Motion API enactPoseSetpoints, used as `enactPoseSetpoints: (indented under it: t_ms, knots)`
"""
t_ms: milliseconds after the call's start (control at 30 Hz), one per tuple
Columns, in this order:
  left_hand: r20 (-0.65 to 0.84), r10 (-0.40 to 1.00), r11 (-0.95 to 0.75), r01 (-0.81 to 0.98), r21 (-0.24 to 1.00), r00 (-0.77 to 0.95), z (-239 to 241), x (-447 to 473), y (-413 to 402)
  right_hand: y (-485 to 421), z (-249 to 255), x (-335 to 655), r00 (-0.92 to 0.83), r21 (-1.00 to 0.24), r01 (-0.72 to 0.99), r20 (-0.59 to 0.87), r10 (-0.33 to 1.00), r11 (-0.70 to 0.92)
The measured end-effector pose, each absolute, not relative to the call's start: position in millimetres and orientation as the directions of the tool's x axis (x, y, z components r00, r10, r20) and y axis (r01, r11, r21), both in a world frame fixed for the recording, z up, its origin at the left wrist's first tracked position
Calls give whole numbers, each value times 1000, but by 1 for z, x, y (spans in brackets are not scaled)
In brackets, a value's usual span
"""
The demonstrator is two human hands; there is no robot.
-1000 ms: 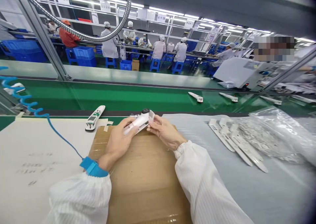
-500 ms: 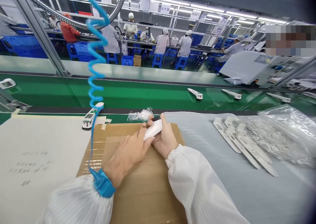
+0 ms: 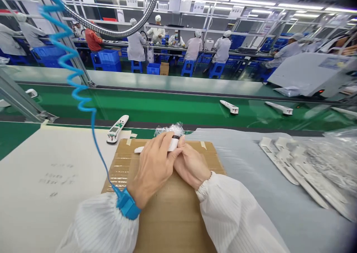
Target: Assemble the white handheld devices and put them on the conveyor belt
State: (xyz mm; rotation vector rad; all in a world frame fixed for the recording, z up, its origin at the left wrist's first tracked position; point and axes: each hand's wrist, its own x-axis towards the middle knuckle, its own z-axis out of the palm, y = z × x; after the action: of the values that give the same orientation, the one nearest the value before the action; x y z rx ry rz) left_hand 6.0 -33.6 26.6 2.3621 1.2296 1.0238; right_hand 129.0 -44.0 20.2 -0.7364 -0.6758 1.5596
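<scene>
My left hand [image 3: 154,163] curls its fingers tight over the white device [image 3: 170,145], steadying it above the cardboard's [image 3: 167,215] far edge. My right hand [image 3: 191,165] grips it from underneath, fingers closed. The spare shells [image 3: 292,167] lie handy at the right.

Green conveyor belt [image 3: 167,108] — white housing halves [image 3: 299,171] at right

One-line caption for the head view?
Left hand and right hand clasp a white device over a cardboard sheet; a crumpled plastic bag lies just behind, a green conveyor beyond.
</scene>
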Motion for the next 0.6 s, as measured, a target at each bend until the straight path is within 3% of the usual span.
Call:
enactPoseSetpoints:
  t_ms: [133,200,300,400,500,600]
  knots:
    - [506,760,-644,584,495,409,25,8,-35,-46,20,122,-59,-760,-642,-83,995,-102]
    - [461,779,-625,586,516,425,25,5,-32,-44,18,125,-66,-773,-626,-77,995,-102]
    - [237,860,-503,677,537,452,26,-9,-15,-36,9,138,56,-854,-518,-86,995,-45]
    - [71,946,-303,783,543,316,33,-26,22,-27,-3,150,274,-934,-357,-88,958,17]
    - [121,988,-150,734,663,92,44,-33,75,-24,-10,156,294,-949,-314,-73,953,24]
    - [210,978,-161,697,699,14,49,-30,122,-25,-13,163,296,-963,-267,-53,954,29]
